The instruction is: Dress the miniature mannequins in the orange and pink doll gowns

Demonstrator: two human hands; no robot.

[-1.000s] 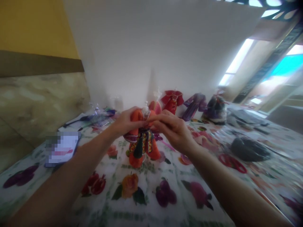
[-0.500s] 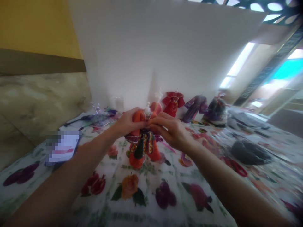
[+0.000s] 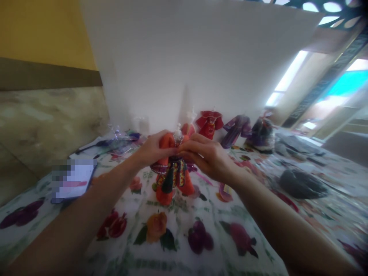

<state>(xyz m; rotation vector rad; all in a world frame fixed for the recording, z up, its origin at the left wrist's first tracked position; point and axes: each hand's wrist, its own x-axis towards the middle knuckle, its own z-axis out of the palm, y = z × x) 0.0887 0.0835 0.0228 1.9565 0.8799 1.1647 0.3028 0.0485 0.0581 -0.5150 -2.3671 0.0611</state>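
A small orange dress [image 3: 186, 183] with dark and patterned strips and beaded trim stands upright on a figure with a white top, near the middle of the flowered tablecloth. On its left side, my left hand [image 3: 153, 148] is closed round the orange sleeve and upper part. My right hand [image 3: 205, 154] pinches at the front of the chest from the right, its fingertips together by the beaded neckline. Whatever lies between those fingertips is too small to make out. Both hands cover part of the waist and sleeves.
Behind stand a red dress [image 3: 209, 124], a purple dress [image 3: 237, 131] and a dark wrapped figure [image 3: 262, 134] near the white wall. A phone [image 3: 75, 180] lies left on the tablecloth [image 3: 115, 257]. Clear plastic is at back left; a dark bundle [image 3: 301, 184] lies right.
The view has shifted slightly. Both hands keep nearly the same hold at the orange dress, with only a small movement of the right fingers.
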